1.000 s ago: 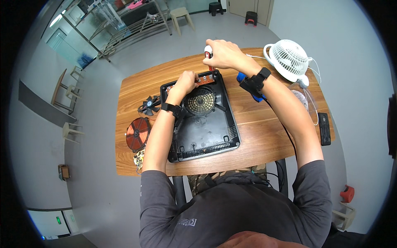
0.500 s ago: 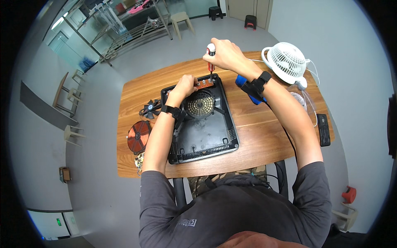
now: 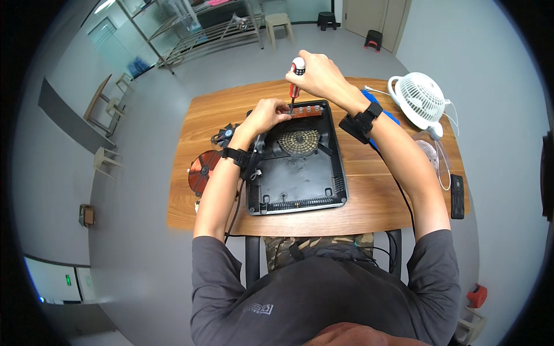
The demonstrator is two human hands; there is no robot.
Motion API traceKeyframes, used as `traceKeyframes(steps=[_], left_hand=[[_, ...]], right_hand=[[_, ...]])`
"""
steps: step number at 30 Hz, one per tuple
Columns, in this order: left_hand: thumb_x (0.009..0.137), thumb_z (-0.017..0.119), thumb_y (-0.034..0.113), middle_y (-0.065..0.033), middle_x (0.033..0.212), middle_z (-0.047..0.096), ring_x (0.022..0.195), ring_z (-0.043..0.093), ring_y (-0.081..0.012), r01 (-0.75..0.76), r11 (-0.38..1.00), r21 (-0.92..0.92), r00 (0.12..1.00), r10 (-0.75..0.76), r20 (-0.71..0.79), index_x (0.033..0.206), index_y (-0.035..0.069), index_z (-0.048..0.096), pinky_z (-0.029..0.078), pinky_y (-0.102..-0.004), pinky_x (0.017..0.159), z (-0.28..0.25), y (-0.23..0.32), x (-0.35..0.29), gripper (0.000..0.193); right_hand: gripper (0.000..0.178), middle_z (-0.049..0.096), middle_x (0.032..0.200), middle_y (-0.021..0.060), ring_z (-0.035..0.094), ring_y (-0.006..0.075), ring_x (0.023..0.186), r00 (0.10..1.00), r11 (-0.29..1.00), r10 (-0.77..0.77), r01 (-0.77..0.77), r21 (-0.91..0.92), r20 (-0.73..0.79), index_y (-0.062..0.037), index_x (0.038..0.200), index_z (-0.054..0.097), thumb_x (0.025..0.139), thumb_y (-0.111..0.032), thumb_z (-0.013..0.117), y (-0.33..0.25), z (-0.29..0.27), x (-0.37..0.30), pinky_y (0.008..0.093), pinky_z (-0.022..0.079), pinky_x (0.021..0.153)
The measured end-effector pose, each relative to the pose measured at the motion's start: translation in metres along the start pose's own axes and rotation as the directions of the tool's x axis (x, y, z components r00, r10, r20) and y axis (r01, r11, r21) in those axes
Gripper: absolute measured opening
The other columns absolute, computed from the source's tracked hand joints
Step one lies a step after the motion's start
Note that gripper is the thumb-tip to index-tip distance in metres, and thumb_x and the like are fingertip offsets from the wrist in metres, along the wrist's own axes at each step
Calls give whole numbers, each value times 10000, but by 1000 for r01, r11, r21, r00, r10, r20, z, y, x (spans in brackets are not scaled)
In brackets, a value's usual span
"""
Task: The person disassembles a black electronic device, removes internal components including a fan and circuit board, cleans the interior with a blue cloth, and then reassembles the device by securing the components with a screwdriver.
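At twelve o'clock inside the open black case (image 3: 291, 187), taking its middle as the centre of our clock, we have a narrow reddish-brown strip (image 3: 307, 112) lying along the far wall. The case itself sits flat on the wooden table (image 3: 372, 196) in front of us, with a round grille (image 3: 299, 142) just above its middle.

Our right hand (image 3: 317, 76) is closed around the handle of a red and white screwdriver (image 3: 295, 91), held nearly upright, its shaft pointing down at the strip's left part. Our left hand (image 3: 269, 116), at eleven o'clock, has its fingers bent and close together beside the screwdriver's tip; we cannot tell whether they pinch anything.

At about ten we see a small black fan (image 3: 224, 136), and at nine a copper-coloured disc (image 3: 202, 171), both partly behind our left arm. Toward two, a blue thing (image 3: 388, 113) shows behind our right arm, with a white fan (image 3: 419, 97) farther out. Between three and four lies a long black object (image 3: 457, 197) near the table's edge.
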State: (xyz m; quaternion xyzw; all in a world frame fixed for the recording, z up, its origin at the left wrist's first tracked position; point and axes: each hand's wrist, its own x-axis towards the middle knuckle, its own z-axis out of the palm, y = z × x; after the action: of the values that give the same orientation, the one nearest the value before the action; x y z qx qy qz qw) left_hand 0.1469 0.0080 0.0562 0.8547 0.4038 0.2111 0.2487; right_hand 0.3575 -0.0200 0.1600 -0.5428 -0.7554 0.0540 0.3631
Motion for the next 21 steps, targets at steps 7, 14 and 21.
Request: traceKeyframes(steps=[7, 14, 21], left_hand=[[875, 760, 138, -153, 777, 727, 737, 699, -226, 68, 996, 55, 995, -64, -73, 957, -27, 731, 540, -378, 710, -27, -22, -41, 186], [868, 761, 138, -167, 850, 744, 771, 713, -262, 155, 987, 45, 983, -149, -109, 970, -21, 738, 565, -373, 750, -55, -53, -87, 191], [848, 772, 146, -191, 821, 732, 776, 718, -303, 178, 984, 18, 973, -174, -149, 938, -30, 735, 557, -386, 741, -64, -75, -118, 201]], right_hand=[[408, 718, 800, 231, 720, 388, 765, 998, 996, -27, 22, 82, 61, 40, 957, 669, 831, -346, 708, -48, 37, 12, 447, 570, 733], [415, 718, 808, 239, 719, 389, 772, 992, 991, -65, 52, 121, 111, 45, 967, 665, 831, -345, 707, -85, 71, 22, 451, 568, 749], [475, 730, 875, 263, 722, 425, 856, 974, 983, -88, 51, 175, 207, 59, 995, 670, 822, -383, 687, -116, 91, 28, 463, 573, 826]])
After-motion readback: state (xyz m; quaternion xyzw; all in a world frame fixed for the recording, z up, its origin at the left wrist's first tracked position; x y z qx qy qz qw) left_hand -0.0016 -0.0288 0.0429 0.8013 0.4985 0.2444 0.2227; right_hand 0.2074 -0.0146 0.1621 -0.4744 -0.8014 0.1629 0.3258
